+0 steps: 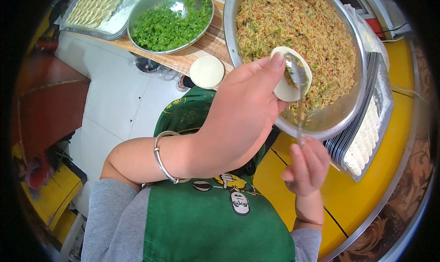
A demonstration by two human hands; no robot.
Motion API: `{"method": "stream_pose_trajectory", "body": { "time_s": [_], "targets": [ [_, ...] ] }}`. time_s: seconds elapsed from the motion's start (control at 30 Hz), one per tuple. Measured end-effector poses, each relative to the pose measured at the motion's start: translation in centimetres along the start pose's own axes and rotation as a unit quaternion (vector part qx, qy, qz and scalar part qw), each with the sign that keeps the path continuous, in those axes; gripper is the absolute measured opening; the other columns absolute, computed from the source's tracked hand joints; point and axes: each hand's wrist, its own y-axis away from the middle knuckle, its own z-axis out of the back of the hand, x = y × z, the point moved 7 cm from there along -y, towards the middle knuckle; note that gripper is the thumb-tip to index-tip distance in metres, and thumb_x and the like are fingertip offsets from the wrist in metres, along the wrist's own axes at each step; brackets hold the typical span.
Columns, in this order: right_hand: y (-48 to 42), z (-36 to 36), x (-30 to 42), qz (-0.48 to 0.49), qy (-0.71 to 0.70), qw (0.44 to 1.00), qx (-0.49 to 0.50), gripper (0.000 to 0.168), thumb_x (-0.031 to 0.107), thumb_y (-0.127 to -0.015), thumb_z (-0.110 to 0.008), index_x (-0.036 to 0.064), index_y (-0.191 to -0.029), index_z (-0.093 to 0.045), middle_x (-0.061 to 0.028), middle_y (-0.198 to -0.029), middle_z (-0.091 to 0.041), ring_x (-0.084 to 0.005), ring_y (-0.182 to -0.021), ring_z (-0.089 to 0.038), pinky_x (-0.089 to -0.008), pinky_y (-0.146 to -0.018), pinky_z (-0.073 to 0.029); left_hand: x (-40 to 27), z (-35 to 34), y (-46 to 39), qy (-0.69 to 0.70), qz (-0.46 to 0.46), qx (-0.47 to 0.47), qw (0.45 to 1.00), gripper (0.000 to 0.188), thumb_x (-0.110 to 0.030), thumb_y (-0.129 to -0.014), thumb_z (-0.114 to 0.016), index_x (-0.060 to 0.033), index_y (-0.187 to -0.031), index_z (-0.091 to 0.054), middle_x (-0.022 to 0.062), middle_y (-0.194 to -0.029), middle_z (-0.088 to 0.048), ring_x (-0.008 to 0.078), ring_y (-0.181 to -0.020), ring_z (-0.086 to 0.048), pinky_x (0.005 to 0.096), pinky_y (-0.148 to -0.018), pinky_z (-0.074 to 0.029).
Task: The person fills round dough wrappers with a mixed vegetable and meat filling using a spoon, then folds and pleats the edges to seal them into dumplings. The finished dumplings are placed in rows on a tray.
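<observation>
My left hand (240, 107), with a silver bangle at its wrist, holds a round dough wrapper (286, 90) above the near part of a large steel bowl (325, 129). My right hand (307, 167) grips the handle of a metal spoon (298, 71), whose bowl is over the wrapper with some filling by it. The steel bowl is heaped with a grainy tan filling (302, 28) with orange and green bits. A stack of round wrappers (207, 71) rests on the wooden board's edge, left of my left hand.
A steel bowl of chopped greens (165, 32) stands on the wooden board (206, 44), beside a tray of shaped dumplings (94, 6). Right of the large bowl is a stack of dark trays (355, 107), the top one holding white dumplings (364, 138), on a yellow surface (364, 200).
</observation>
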Motion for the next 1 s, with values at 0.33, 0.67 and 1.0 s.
{"method": "stream_pose_trajectory", "body": {
  "time_s": [0.33, 0.67, 1.0],
  "targets": [
    [-2.4, 1.0, -3.6, -0.138, 0.078, 0.987, 0.019, 0.028, 0.018, -0.084, -0.051, -0.002, -0.101, -0.057, -0.0123, -0.084, -0.056, -0.0258, -0.074, -0.054, -0.0341, -0.065, -0.043, 0.8, -0.1, 1.0, -0.076, 0.034, 0.024, 0.996, 0.030, -0.023, -0.092, -0.037, 0.0032, -0.100, -0.049, 0.0072, -0.096, -0.055, 0.0118, -0.089, -0.053, 0.0253, -0.082, -0.041],
    [-2.0, -0.7, -1.3, -0.060, 0.097, 0.993, 0.007, 0.028, 0.019, -0.069, -0.065, 0.011, -0.096, -0.062, -0.0044, -0.077, -0.046, -0.0185, -0.072, -0.046, -0.0298, -0.062, -0.037, 0.5, 0.1, 1.6, -0.064, 0.103, 0.060, 0.991, 0.025, -0.019, -0.090, -0.041, 0.0010, -0.102, -0.049, 0.0066, -0.097, -0.055, 0.0146, -0.092, -0.053, 0.0288, -0.084, -0.041],
    [-3.7, -0.8, -3.9, -0.226, -0.241, 0.934, -0.135, 0.019, 0.002, -0.070, -0.066, 0.004, -0.088, -0.063, 0.0009, -0.074, -0.045, -0.0111, -0.069, -0.039, -0.0200, -0.060, -0.031, 0.1, -0.5, 2.6, -0.214, 0.044, 0.111, 0.969, 0.033, -0.020, -0.091, -0.033, 0.0043, -0.111, -0.045, 0.0147, -0.109, -0.051, 0.0196, -0.098, -0.053, 0.0329, -0.082, -0.046]
  ]
}}
